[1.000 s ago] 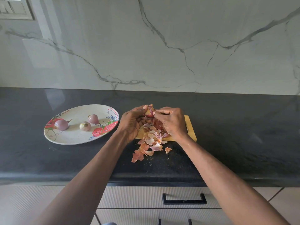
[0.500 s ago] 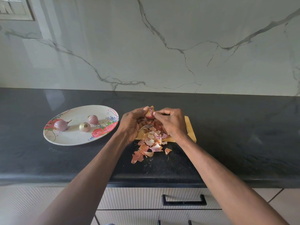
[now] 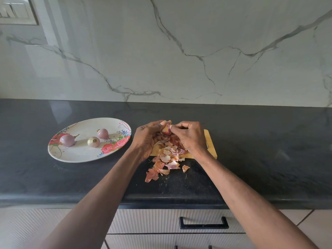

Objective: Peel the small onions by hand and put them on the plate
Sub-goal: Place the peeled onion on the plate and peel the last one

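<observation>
The counter (image 3: 269,150) was dark stone, polished enough to carry a dull sheen at the upper left of its slab, yet speckled and faintly grainy near the front edge. Behind it the wall (image 3: 197,42) was pale marble-look slab, smooth and glossy, with grey veins. The plate (image 3: 80,155) at centre left looked like glazed ceramic or melamine, shiny, printed with roses. The cutting board (image 3: 210,148) was bare, matt, light wood. The loose skins (image 3: 161,168) were thin, dry and papery. The peeled onions (image 3: 93,141) had a moist, satiny gloss. Low in the frame, the drawer fronts (image 3: 147,221) were ribbed and matt, with a black metal-looking handle (image 3: 203,225).
</observation>
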